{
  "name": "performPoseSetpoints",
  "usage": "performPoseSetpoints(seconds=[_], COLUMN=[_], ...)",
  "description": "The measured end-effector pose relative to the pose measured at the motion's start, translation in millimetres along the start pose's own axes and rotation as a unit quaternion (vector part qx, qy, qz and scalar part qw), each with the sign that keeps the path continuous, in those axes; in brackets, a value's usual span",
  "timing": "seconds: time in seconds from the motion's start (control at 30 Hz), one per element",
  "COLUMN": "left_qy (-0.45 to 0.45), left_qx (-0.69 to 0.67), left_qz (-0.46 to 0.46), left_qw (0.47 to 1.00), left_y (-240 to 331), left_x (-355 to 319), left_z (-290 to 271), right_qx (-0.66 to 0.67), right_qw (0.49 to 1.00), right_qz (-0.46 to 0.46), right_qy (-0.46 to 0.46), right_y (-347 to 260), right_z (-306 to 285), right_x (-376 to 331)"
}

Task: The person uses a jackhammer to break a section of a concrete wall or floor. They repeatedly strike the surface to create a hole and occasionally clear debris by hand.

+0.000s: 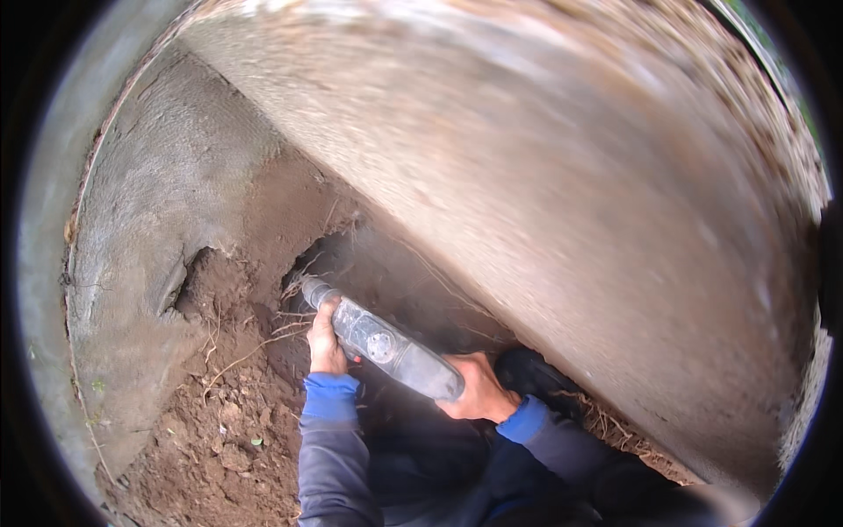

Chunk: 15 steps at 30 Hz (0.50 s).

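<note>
A dusty grey rotary hammer lies slantwise across the middle of the view, its front end toward the upper left. Near its chuck, my left hand is closed around the front of the body. My right hand grips the rear end, with the fingers partly hidden behind the tool. The chuck points into a dark hollow in the soil, where thin roots stick out. Any bit in the chuck is hidden among the roots and shadow.
A long concrete wall runs diagonally along the right, blurred toward its far side. Rough grey wall stands on the left, with a broken hole low in it. Loose brown soil with clods lies below. A dark shoe is by the wall.
</note>
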<state>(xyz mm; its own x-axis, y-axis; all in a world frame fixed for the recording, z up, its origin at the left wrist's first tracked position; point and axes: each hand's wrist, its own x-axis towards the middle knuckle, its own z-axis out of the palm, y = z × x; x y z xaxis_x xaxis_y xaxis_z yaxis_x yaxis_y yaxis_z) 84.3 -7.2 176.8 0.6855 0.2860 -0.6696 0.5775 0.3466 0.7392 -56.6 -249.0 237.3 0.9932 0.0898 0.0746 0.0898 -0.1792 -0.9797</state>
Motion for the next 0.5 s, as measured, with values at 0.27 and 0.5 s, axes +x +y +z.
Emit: performPoseSetpoints(seconds=[0.27, 0.5], left_qy=[-0.108, -0.032], left_qx=[-0.037, 0.054], left_qz=[-0.045, -0.111], left_qw=[0.992, 0.992], left_y=[-10, -35], left_x=[44, 8], left_z=[-35, -20], right_qx=[-0.029, -0.02], right_qw=[0.996, 0.996], right_qz=[0.079, 0.086], right_qy=[0.0, 0.022], right_y=[-1, 10], right_z=[36, 23], right_x=[8, -46])
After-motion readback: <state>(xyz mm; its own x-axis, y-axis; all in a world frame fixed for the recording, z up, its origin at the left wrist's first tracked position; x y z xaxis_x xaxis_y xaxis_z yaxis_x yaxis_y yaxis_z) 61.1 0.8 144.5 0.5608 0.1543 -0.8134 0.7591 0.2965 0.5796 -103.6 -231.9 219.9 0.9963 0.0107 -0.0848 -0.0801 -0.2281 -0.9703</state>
